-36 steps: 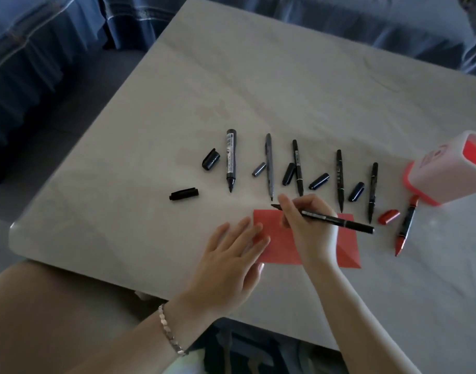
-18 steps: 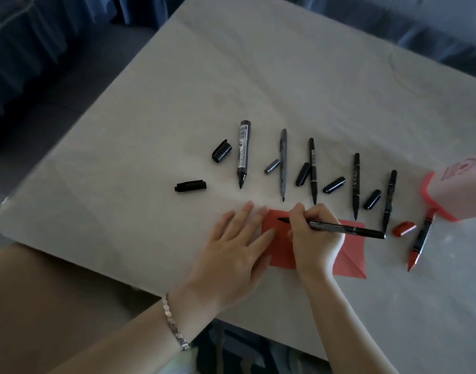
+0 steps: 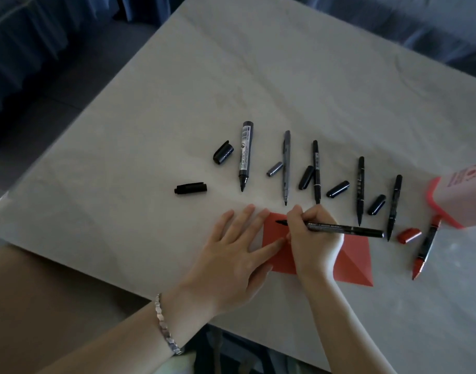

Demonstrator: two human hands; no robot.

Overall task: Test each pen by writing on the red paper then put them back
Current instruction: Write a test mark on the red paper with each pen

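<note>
While the left hand [image 3: 231, 255] lies flat, fingers spread, on the red paper [image 3: 350, 261], the right hand [image 3: 311, 233] pinches a black pen [image 3: 344, 229].
Tip on the paper's top-left corner — six more uncapped pens lie above and right: five dark, one red; six loose caps.

Seven uncapped pens are in view: six black or grey, one of them held at centre [image 3: 342, 228] and five lying in a row [image 3: 316, 171], plus one red pen [image 3: 427, 247] at right. Seven loose caps: six dark [image 3: 190, 188], one red [image 3: 409, 235]. One red paper [image 3: 352, 263]. One pink holder [image 3: 460, 195] at the right edge. Two hands [image 3: 231, 263].
</note>
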